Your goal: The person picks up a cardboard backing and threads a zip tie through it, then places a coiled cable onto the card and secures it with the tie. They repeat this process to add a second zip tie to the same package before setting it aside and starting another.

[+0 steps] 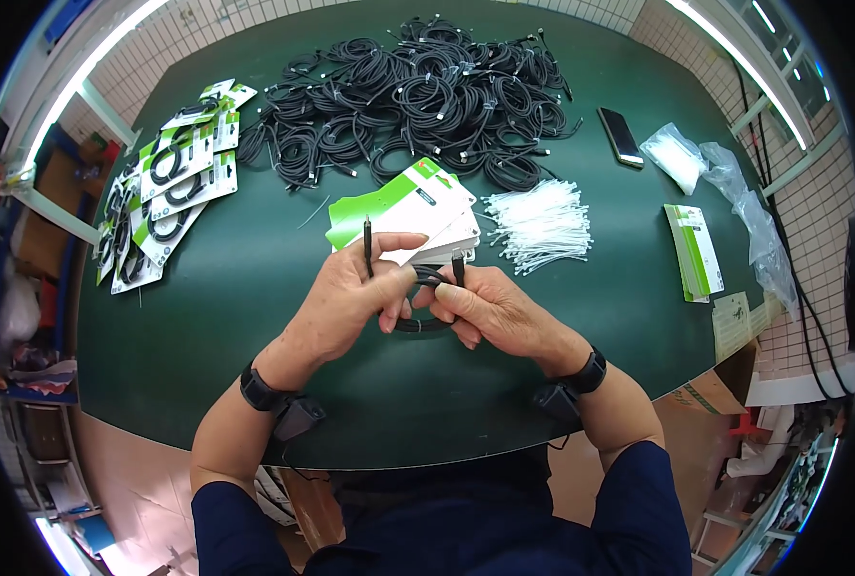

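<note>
Between my two hands is a coiled black cable [424, 325], held above the near middle of the green table. My left hand [356, 293] grips the coil's left side between thumb and fingers, its index finger stretched out, and one cable plug stands up beside it. My right hand [490, 305] pinches the coil's right side, where the other plug points upward. Just beyond the hands lies a stack of green and white packaging cards [399, 211]. Right of the stack is a pile of white cable ties [540, 225]. A large heap of coiled black cables [418, 101] covers the far middle.
Carded cables [173, 182] are piled at the left of the green table [581, 384]. On the right lie a black phone [620, 136], a clear bag of white ties [675, 156], crumpled clear plastic [759, 230] and another card stack [694, 252]. A cardboard box [711, 392] stands beyond the right edge.
</note>
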`<state>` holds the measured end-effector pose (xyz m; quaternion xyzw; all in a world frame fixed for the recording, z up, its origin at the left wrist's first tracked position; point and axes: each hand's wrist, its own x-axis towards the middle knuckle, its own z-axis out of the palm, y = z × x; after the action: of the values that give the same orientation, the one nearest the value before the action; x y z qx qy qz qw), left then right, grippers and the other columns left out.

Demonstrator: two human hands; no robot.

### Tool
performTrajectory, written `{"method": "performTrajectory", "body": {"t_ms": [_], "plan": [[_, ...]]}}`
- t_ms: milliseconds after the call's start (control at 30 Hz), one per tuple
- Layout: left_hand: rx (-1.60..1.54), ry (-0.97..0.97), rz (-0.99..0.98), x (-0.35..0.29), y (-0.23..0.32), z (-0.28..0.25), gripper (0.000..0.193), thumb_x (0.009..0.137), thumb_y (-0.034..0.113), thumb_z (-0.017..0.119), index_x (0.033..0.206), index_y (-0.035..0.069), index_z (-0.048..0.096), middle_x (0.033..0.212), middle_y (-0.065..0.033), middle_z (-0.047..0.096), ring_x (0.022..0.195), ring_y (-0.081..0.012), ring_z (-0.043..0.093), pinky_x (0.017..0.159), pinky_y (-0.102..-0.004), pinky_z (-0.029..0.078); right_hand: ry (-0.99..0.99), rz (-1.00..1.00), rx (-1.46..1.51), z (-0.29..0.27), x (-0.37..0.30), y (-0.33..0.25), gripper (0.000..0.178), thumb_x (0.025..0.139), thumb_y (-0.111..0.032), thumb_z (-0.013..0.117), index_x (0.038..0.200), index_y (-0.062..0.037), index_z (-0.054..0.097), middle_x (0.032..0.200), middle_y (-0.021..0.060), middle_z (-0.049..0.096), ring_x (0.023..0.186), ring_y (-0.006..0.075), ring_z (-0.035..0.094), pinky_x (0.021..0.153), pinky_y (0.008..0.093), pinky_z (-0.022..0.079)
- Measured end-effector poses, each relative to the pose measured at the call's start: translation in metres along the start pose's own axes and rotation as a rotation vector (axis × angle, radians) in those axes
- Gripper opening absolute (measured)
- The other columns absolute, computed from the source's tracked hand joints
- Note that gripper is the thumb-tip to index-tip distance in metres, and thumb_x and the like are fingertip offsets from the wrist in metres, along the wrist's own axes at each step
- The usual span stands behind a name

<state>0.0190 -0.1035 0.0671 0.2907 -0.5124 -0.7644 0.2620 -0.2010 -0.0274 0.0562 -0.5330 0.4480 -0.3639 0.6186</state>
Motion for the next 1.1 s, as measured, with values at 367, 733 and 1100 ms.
{"method": "performTrajectory", "body": {"t_ms": [367,733,1100], "plan": [[0.822,0.095,0.237,-0.009,-0.023,0.012,0.047,0.086,-0.003,0.070,0.133,-0.001,0.068,0.077,0.0023,0.067,0.065,-0.0022,0.054,0.060,-0.0207,0.044,-0.296,0.150,-0.181,-0.011,-0.005,-0.012,0.032,0.111,-0.028,0.055,0.094,-0.0034,0.066,0.078,-0.0005,0.062,0.060,0.0079,0.056,0.056,0.0252,0.048],[0.451,0.118,0.127,-0.008,-0.014,0.018,0.053,0.089,-0.003,0.067,0.142,-0.001,0.061,0.072,0.0028,0.063,0.061,-0.0041,0.056,0.058,-0.0223,0.048,-0.145,0.093,-0.150,-0.013,-0.008,-0.020,0.029,0.111,-0.028,0.058,0.095,-0.0054,0.065,0.079,-0.0032,0.066,0.058,0.0045,0.054,0.054,0.0225,0.043],[0.206,0.088,0.049,-0.019,-0.001,0.027,0.053,0.086,-0.009,0.061,0.138,-0.002,0.056,0.068,0.0009,0.058,0.056,-0.0059,0.051,0.055,-0.0238,0.042,-0.206,0.028,-0.134,0.000,-0.005,-0.020,0.033,0.113,-0.031,0.056,0.095,-0.0049,0.066,0.077,-0.0031,0.063,0.056,0.0044,0.052,0.052,0.0219,0.041]]}}
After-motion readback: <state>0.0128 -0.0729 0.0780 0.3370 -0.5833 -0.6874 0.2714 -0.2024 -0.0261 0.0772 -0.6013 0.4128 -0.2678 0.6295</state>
